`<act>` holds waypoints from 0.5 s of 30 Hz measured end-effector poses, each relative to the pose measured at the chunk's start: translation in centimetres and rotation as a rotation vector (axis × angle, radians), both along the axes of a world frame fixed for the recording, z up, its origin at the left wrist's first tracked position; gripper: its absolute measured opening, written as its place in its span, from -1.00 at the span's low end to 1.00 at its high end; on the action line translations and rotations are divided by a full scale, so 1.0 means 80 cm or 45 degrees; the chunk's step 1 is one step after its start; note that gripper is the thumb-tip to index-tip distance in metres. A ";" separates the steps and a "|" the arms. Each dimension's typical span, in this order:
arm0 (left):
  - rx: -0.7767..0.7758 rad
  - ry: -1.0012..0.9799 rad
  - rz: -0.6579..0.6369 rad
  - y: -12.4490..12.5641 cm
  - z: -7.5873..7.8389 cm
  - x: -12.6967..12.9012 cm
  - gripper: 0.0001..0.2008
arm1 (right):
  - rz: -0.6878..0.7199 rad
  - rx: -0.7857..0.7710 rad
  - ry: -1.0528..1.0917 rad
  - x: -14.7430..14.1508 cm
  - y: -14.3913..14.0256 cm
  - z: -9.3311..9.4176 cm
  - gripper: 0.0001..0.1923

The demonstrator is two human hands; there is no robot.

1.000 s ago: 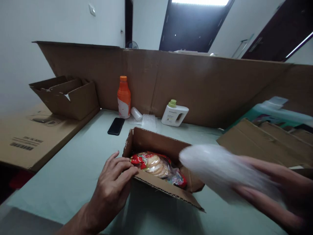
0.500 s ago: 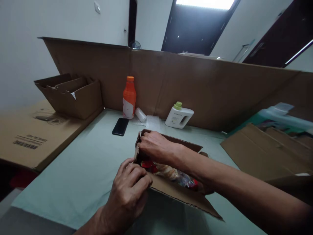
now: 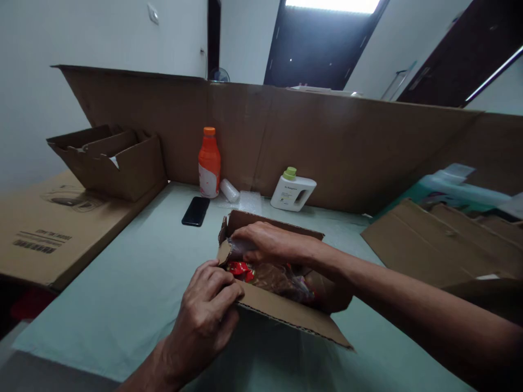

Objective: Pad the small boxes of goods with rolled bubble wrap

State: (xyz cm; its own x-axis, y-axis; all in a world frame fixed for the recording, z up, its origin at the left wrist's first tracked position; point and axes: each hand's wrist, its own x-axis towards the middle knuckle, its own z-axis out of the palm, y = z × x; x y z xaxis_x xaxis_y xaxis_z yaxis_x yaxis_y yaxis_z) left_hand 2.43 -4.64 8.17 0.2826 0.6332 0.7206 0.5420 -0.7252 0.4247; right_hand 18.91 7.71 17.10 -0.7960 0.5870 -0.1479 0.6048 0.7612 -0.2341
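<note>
A small open cardboard box lies on the pale green table, with a red packet of biscuits inside it. My left hand grips the box's near left corner. My right hand reaches across into the box's left end, its fingers closed on a piece of clear bubble wrap pressed against the inner wall above the packet. My right forearm crosses over the box from the right.
At the back stand an orange bottle, a white jug with a green cap, a small roll of wrap and a black phone. A tall cardboard wall rings the table. An open box sits left, flat cardboard right.
My right hand, which was carrying bubble wrap in from the right a second ago, has reached into the box and pushed the wrap into its left end. My left hand stays on the box corner.
</note>
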 end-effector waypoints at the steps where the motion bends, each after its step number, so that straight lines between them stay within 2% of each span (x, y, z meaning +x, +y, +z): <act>1: 0.000 0.004 0.008 0.000 0.000 0.000 -0.72 | 0.013 0.012 -0.017 0.000 -0.002 0.003 -0.71; 3: 0.003 0.012 0.023 0.000 0.001 0.001 -0.72 | 0.054 0.049 -0.109 -0.004 -0.007 0.005 -0.82; 6: 0.021 0.017 0.036 0.001 0.000 0.000 -0.72 | 0.094 0.068 -0.261 -0.019 -0.010 0.000 -0.82; 11: 0.054 0.061 0.063 0.003 0.004 0.003 -0.71 | 0.081 0.064 -0.250 -0.032 -0.001 -0.015 -0.81; 13: 0.082 0.048 0.076 0.001 0.005 0.005 -0.70 | 0.090 0.049 -0.231 -0.027 0.001 -0.010 -0.78; 15: 0.124 -0.019 0.143 -0.001 0.002 0.003 -0.63 | 0.127 0.052 -0.100 -0.008 -0.004 0.007 -0.69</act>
State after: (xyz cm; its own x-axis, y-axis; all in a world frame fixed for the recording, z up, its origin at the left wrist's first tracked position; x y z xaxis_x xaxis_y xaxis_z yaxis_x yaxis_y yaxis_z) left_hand 2.69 -4.75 8.35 0.2026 0.5871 0.7837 0.6165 -0.6983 0.3638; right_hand 18.28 7.37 17.63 -0.8375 0.5126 -0.1894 0.5411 0.8263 -0.1565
